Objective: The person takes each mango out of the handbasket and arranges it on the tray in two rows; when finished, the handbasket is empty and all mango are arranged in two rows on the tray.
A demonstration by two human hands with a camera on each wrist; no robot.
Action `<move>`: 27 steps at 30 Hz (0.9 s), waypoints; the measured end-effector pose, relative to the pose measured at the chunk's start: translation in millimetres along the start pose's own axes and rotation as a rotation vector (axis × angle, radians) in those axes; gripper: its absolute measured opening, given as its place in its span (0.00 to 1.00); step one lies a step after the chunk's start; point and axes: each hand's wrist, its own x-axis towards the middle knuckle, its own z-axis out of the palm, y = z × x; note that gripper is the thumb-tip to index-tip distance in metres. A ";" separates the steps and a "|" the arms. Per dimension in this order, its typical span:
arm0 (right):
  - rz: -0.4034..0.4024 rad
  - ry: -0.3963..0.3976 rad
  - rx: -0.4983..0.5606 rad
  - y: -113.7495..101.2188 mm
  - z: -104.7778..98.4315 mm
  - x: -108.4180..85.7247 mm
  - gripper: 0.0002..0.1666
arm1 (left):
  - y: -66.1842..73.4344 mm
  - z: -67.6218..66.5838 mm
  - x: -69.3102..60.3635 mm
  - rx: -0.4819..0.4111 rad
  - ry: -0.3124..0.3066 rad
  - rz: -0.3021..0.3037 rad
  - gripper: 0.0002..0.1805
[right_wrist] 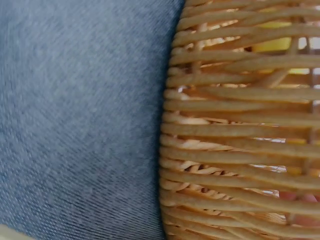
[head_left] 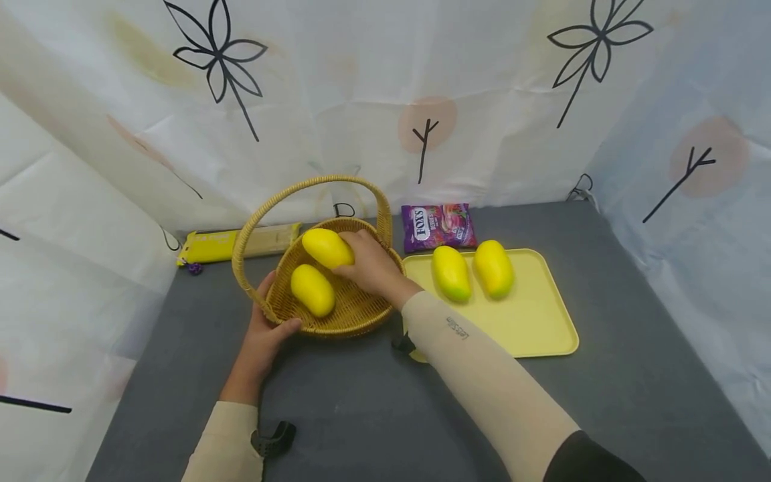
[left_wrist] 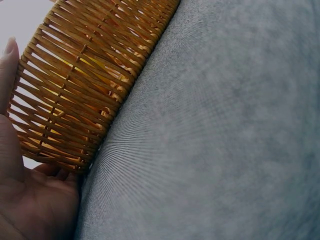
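A wicker basket [head_left: 355,309] with a tall arched handle stands on the grey table. My left hand [head_left: 265,338] grips its left side, thumb along the rim; in the left wrist view the hand [left_wrist: 40,200] cups the woven wall [left_wrist: 75,85]. Inside the basket, my right hand [head_left: 375,264] holds a yellow mango [head_left: 327,248] from its right side. Just below it, a second mango [head_left: 312,290] lies on the basket floor. From the right wrist, the woven side [right_wrist: 240,130] hides most of that hand.
Right of the basket is a yellow tray [head_left: 545,325] bearing two greenish-yellow mangoes [head_left: 452,273], partly under my right forearm. Behind the tray sits a purple candy bag [head_left: 438,227]. A yellow package [head_left: 211,246] lies behind the basket, near a small purple ball [head_left: 195,268]. Patterned cloth surrounds the table.
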 end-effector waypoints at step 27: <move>-0.163 0.146 0.236 -7.6 -37.5 -80.6 0.42 | 2.5 1.7 -0.4 -0.011 0.003 0.014 0.53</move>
